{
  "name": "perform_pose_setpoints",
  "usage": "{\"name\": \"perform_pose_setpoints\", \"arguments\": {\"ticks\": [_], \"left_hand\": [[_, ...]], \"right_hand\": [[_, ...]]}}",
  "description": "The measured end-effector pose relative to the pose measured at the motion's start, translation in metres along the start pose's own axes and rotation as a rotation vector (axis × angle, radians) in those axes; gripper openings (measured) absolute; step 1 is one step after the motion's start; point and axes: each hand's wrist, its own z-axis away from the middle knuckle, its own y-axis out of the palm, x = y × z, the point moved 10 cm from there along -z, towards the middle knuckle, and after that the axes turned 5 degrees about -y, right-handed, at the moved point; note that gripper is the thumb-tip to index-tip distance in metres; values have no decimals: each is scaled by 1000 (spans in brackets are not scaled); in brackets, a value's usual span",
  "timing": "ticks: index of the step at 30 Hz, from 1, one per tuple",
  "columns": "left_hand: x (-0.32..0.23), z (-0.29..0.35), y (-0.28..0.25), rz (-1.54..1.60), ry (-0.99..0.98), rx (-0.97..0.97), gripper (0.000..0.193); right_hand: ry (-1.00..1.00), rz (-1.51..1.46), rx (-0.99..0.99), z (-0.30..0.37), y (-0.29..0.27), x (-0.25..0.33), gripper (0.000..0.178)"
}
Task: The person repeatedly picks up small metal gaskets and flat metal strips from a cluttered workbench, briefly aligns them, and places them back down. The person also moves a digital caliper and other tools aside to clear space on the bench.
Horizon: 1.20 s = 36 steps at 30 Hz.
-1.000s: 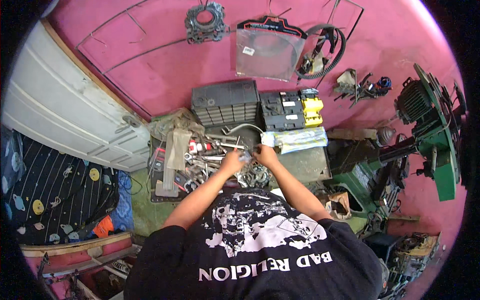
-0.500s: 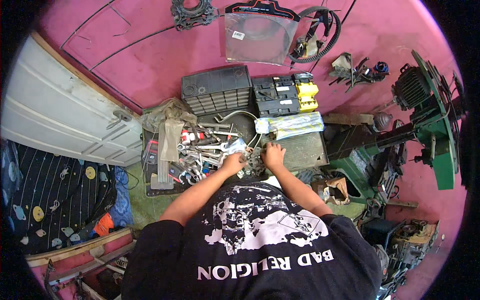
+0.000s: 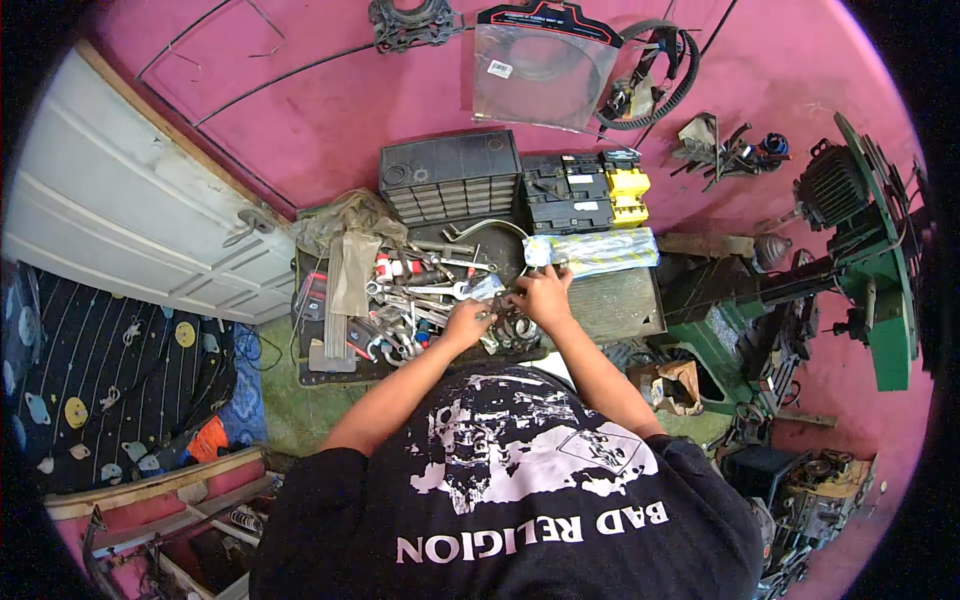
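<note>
Both my hands meet over the front part of the workbench, at a small dark metal part (image 3: 505, 302). My left hand (image 3: 468, 324) is closed with its fingertips against the part's left side. From the right, my right hand (image 3: 545, 298) bends over it with curled fingers, thumb pointing left. Fingers hide much of the part, so its exact kind cannot be made out. Just below it lie greyish metal pieces (image 3: 520, 328). A pile of wrenches and other hand tools (image 3: 410, 305) spreads beside my left hand. Beyond my right hand is a pale printed plastic-wrapped bundle (image 3: 592, 250).
At the back stand a black drawer cabinet (image 3: 450, 170) and black and yellow bins (image 3: 590, 195). A ridged board (image 3: 615, 300) lies right of my right hand. The green drill press (image 3: 870, 270) rises at the right, and a white door (image 3: 140, 210) stands at the left.
My right hand has shifted slightly left and away from me over the metal part, its fingers more curled. My left hand stays nearly in place. The whole view has swung a little.
</note>
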Motion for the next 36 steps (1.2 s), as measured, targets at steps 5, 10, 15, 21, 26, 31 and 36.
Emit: {"name": "perform_pose_setpoints", "arguments": {"ticks": [5,10,15,21,26,31,36], "left_hand": [[1,8,-35,122,-122,-76,26],[-12,14,-95,281,-150,-234,22],[-26,12,-131,387,-119,-282,21],[-63,6,-180,322,-45,-320,21],[-103,-22,-229,553,119,-386,20],[-198,-33,-324,598,312,-460,11],[-283,-43,-413,701,454,-558,18]], "right_hand": [[117,-212,-195,-7,-20,-10,53],[172,-855,105,-8,35,-25,37],[199,-1265,155,-13,48,1,16],[86,-1282,60,-42,2,26,11],[47,-1226,-264,-94,-68,30,13],[-135,-1197,-376,-149,-186,63,15],[-202,-1115,-512,-198,-293,83,15]]}}
